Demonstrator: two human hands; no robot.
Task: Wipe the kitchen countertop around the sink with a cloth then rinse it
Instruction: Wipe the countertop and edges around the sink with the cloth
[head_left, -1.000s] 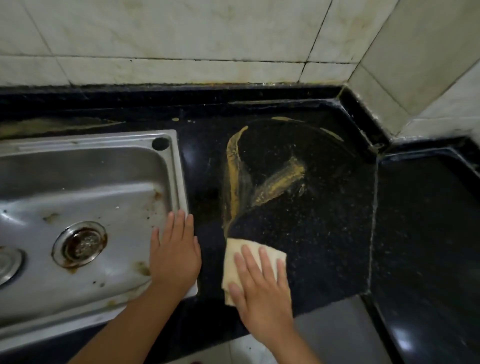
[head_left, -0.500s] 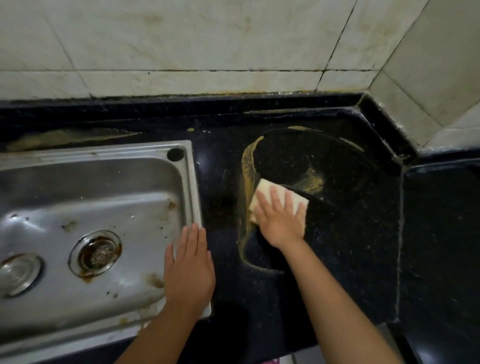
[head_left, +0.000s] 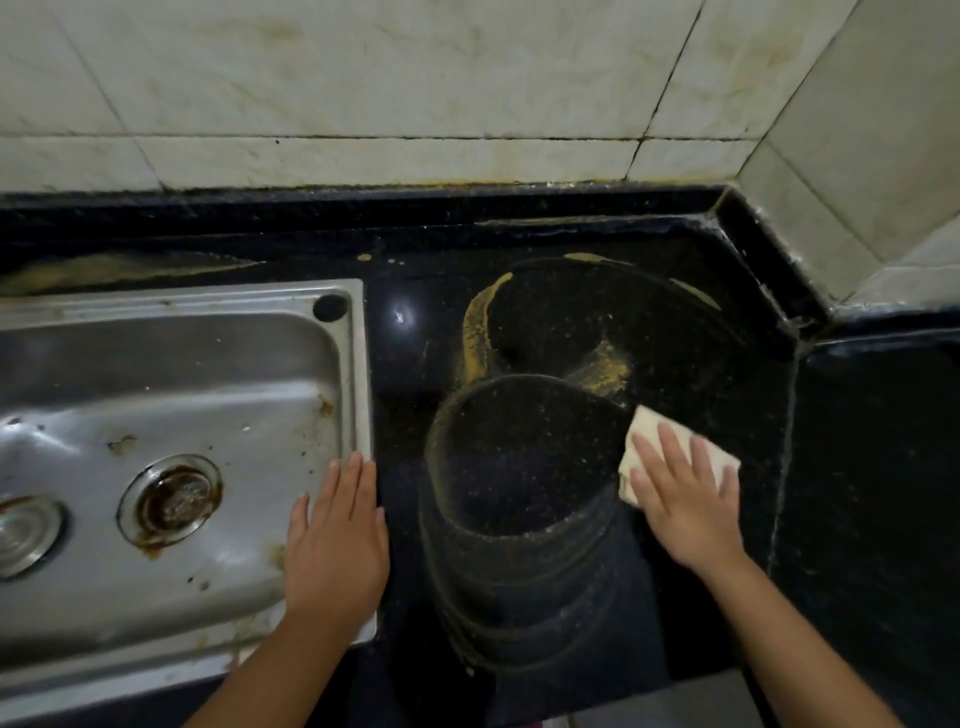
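Head view: right hand (head_left: 685, 499) lies flat, fingers spread, pressing the cloth (head_left: 675, 452) on the counter (head_left: 519, 467), well right of the sink (head_left: 358, 364). Left hand (head_left: 337, 545) rests flat and holds nothing, on the sink's right rim. Yellow powder (head_left: 605, 369) sits just beyond the cloth, farther from the sink than the curved streak (head_left: 475, 332). Honestly the risk I see is smearing: a loaded cloth could drag grit in rings instead of lifting it, or push it off the front edge
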